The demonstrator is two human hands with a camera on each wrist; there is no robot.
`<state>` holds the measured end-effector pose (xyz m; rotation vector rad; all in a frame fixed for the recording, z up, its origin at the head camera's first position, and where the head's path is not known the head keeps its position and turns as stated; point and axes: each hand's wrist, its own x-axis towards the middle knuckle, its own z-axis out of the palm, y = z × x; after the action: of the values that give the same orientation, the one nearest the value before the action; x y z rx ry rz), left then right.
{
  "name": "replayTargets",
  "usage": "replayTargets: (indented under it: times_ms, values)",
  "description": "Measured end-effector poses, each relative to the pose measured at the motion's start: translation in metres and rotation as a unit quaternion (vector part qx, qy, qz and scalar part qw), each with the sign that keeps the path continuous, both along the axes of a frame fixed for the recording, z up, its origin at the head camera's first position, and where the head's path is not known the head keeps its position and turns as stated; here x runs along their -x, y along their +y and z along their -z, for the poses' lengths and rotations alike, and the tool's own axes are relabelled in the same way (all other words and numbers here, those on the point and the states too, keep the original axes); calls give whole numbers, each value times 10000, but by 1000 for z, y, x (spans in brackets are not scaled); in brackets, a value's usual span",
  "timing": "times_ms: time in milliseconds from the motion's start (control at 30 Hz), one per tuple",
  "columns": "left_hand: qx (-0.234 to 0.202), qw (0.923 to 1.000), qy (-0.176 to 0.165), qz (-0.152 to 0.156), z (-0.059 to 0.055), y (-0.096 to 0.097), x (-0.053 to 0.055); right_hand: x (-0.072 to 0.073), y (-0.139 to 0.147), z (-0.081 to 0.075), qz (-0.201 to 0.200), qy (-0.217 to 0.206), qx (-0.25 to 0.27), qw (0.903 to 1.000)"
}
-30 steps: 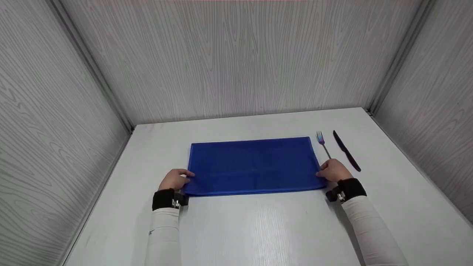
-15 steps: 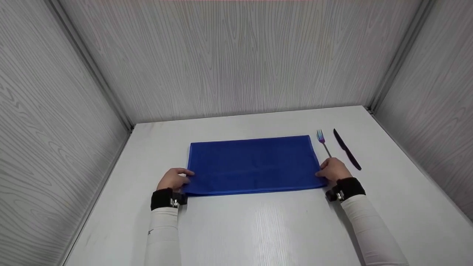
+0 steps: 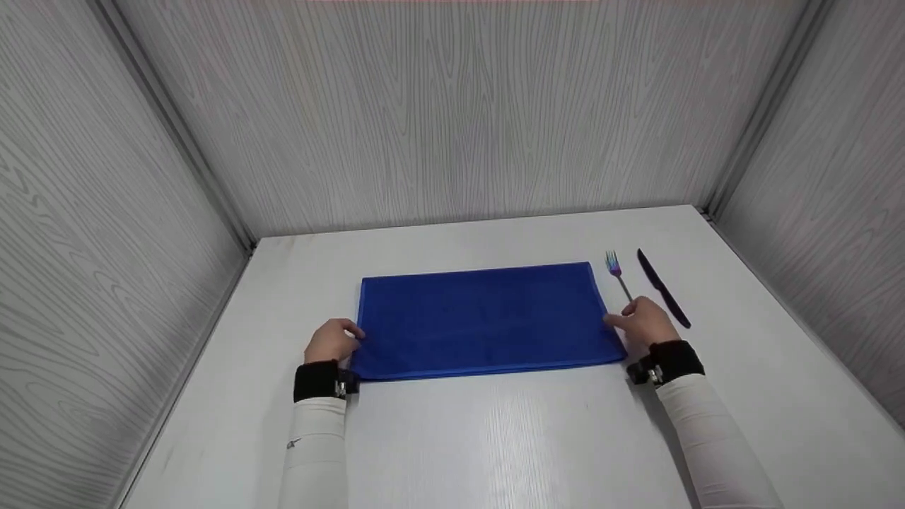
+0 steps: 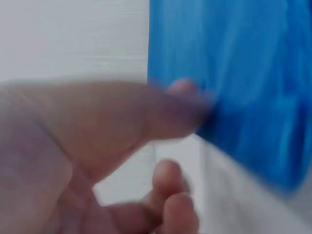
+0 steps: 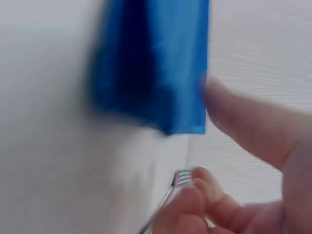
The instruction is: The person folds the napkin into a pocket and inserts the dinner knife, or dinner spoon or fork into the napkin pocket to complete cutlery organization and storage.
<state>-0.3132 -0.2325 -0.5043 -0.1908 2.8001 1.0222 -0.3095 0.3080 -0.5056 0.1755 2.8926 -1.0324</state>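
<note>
A folded blue cloth [image 3: 481, 322] lies as a wide rectangle on the white table. At its near left corner, my left hand [image 3: 332, 341] pinches the edge between thumb and finger. The left wrist view shows those fingertips [image 4: 183, 105] together over the cloth, with the other fingers bent below. My right hand [image 3: 643, 322] is by the right edge, its thumb [image 5: 219, 100] extended to the cloth's border. Its other fingers are apart from the thumb, loosely bent close to a fork [image 3: 614, 266], whose handle end the hand hides in the head view.
A dark knife [image 3: 663, 288] lies slanted to the right of the fork. The white table [image 3: 452, 438] is bounded by grey wood-grain panels at the back [image 3: 452, 113] and on both sides.
The cloth's left side has shifted slightly left and toward me, and its near edge lies straighter. The left hand drew back slightly left; the right hand's thumb and fingers spread apart.
</note>
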Motion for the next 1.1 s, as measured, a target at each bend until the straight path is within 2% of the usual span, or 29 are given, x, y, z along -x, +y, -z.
replayTargets:
  times_ms: [100, 167, 267, 333, 367, 433, 567, 667, 900, 1100]
  values:
    - [18, 9985, 530, 137, 1, 18, 3, 3, -10, 1, -84, 311, 473, 9984]
    - [-140, 9955, 756, 553, 1, 31, 5, 6, -21, 3, -319, 325, 833, 9955]
    - [-268, 9894, 714, 1238, 5, 46, 6, 9, -33, 9, -535, -7, 1259, 9906]
    - [-238, 9872, 591, 1463, 10, 50, 6, 9, -37, 12, -493, -242, 1419, 9884]
    - [-189, 9875, 550, 1467, 11, 50, 6, 9, -38, 14, -427, -341, 1482, 9874]
    - [-63, 9906, 473, 1285, 15, 48, 5, 8, -38, 16, -287, -439, 1594, 9858]
    - [22, 9972, 321, 674, 18, 40, 5, 10, -34, 18, -273, -474, 1687, 9841]
    - [30, 9985, 163, 518, 17, 38, 6, 11, -32, 18, -256, -444, 1686, 9844]
    - [-7, 9975, -152, 693, 16, 46, 6, 7, -23, 18, -99, -485, 1694, 9843]
    - [136, 9960, -221, 860, 15, 54, 2, -2, -12, 16, -138, -511, 1505, 9872]
